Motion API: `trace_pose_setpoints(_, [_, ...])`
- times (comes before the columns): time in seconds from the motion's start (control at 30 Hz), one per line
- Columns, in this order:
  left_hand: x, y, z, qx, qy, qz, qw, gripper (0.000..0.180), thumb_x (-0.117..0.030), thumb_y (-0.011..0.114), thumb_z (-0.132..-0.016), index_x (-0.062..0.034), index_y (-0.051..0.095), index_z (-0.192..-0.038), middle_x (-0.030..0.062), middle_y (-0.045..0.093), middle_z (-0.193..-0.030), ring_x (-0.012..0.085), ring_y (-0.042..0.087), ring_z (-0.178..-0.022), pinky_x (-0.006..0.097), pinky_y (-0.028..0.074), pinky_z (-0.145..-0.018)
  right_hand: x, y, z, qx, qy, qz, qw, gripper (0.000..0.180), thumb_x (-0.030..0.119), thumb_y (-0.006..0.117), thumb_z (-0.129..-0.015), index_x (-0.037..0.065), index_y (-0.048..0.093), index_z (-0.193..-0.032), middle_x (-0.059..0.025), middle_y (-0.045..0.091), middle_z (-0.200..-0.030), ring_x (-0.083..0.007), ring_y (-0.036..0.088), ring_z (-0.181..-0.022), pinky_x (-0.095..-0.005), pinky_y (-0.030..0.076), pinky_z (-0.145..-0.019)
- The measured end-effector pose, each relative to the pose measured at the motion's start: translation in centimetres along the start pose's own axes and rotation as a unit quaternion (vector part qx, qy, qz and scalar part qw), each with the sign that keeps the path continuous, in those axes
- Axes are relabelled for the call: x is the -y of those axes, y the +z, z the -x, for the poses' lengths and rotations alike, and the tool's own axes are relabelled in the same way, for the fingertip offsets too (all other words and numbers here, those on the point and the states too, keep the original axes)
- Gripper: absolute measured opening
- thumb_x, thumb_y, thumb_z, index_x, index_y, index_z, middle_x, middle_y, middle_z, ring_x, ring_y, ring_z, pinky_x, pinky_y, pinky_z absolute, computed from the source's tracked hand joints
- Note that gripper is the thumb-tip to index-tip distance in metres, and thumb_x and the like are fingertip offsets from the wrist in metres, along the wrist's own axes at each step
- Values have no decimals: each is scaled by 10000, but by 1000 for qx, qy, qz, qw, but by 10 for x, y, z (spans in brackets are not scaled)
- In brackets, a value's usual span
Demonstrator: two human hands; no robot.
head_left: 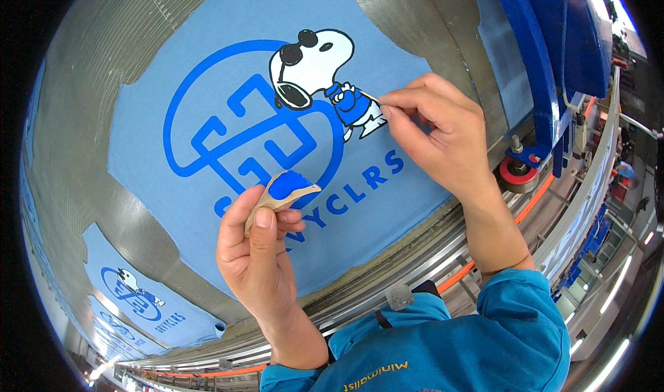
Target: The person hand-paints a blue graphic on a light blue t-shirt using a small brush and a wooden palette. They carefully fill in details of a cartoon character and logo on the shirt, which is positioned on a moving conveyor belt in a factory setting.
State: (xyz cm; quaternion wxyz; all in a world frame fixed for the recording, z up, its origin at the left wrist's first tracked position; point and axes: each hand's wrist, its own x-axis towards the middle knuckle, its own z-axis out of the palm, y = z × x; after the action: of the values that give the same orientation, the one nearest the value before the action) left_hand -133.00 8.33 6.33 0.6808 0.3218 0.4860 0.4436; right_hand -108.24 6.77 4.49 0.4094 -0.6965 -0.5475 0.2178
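A light-blue fabric panel (145, 115) lies flat before me, printed with a blue round emblem, lettering and a white cartoon dog (335, 60) in dark glasses. My left hand (259, 264) is closed on a bent scrap of brown card or tape (278, 204), held above the panel's lower part. Bright blue paint (289, 184) coats the scrap's upper face. Between thumb and forefinger, my right hand (443, 132) pinches a thin pale stick (369, 97). The stick's tip meets the dog's blue shirt, or hovers just over it; I cannot tell which.
A long grey table (114, 205) carries more printed panels (142, 298) toward the lower left. Along my side run metal rails and an orange strip (453, 278). At right stands a blue machine frame (536, 53) with a red-rimmed roller (519, 174).
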Motion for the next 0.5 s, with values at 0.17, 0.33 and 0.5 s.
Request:
trace_pose_setpoints(0.17, [-1,-1,2,1,-5,-3,1000,270,-78,601,-1041,38,636,-1282,190,747,-1063,212,745,-900,339,629,-720,1,1,1,1,0,9,1000,103,-4,750,-838,20,759,-938,-76,677,-817,-191,658,-698,-300,511,-618])
trace_pose_setpoints(0.33, [1,0,-2,8,4,-2,1000,271,-77,603,-1039,39,637,-1282,191,748,-1058,208,744,-894,334,628,-718,0,1,-3,-1,-10,17,1000,109,-3,751,-838,22,761,-943,-78,677,-810,-196,659,-698,-304,514,-620])
trace_pose_setpoints(0.5, [3,0,-2,5,3,-4,1000,271,-80,605,-1038,40,639,-1279,190,748,-1052,206,743,-890,332,628,-717,0,1,-3,-3,-7,14,1000,104,-4,749,-835,18,757,-937,-77,673,-805,-191,660,-697,-297,516,-623])
